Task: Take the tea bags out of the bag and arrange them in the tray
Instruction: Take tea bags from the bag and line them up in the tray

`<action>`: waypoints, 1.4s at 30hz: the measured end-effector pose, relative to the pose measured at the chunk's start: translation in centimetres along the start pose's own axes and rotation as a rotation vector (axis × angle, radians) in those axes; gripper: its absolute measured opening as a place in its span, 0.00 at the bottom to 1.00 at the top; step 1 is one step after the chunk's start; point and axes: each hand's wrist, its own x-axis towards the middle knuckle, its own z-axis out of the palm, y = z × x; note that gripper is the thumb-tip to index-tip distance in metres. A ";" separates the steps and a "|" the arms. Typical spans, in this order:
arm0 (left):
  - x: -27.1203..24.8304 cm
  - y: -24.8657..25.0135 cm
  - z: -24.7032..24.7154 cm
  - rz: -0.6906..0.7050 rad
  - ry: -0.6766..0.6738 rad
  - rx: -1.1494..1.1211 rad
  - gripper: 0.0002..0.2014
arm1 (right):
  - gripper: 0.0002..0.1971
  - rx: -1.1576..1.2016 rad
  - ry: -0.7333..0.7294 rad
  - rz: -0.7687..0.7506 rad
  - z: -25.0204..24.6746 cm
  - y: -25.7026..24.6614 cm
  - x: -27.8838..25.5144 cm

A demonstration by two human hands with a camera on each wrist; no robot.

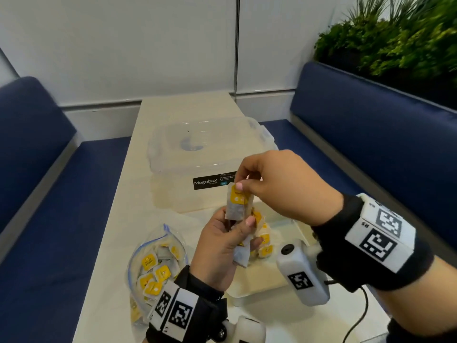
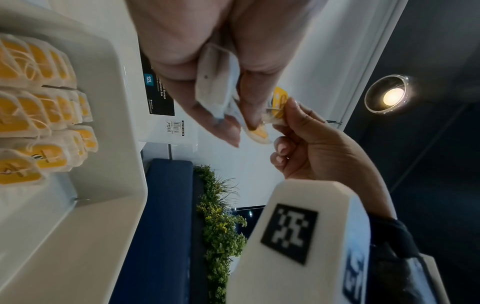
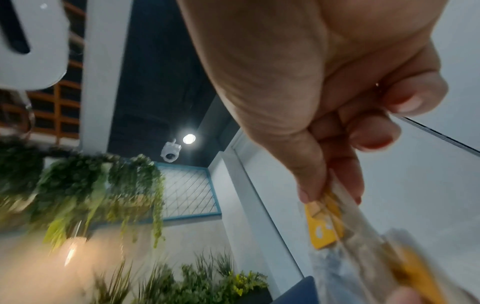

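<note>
My left hand (image 1: 235, 233) grips a small bunch of white tea bags (image 2: 215, 82) with yellow tags, held above the white tray (image 1: 262, 278). My right hand (image 1: 241, 186) pinches the top of one tea bag (image 1: 238, 204) that stands up out of that bunch; its yellow tag (image 3: 324, 226) shows just below the fingertips. Rows of tea bags (image 2: 46, 115) stand inside the tray (image 2: 124, 123). An open clear zip bag (image 1: 153, 263) with several more tea bags lies on the table, left of my left wrist.
A clear lidded Megabox storage box (image 1: 205, 154) stands right behind the tray. The table (image 1: 118, 219) is narrow, with blue benches (image 1: 61, 206) on both sides and plants (image 1: 395, 40) at the back right. A black cable (image 1: 361, 315) trails by the tray's near right corner.
</note>
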 end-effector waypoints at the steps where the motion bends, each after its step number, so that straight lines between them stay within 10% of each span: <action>1: 0.1 0.1 0.0 -0.003 -0.001 -0.006 0.16 | 0.05 0.039 -0.004 0.007 0.0 0.2 0.2; 15: 0.3 1.2 -0.9 -0.028 -0.011 0.102 0.16 | 0.10 0.494 -0.195 0.164 1.1 2.5 1.0; 25: 0.0 0.8 -0.9 -0.083 0.043 0.058 0.08 | 0.04 0.855 0.088 0.197 2.3 3.2 0.4; 33: 0.3 -0.1 -1.9 -0.052 0.137 0.178 0.11 | 0.07 0.104 -0.051 -0.012 0.1 3.1 1.2; 42: 0.3 0.1 -0.5 0.047 0.011 0.482 0.22 | 0.03 -0.131 -0.227 -0.084 -1.5 1.3 1.6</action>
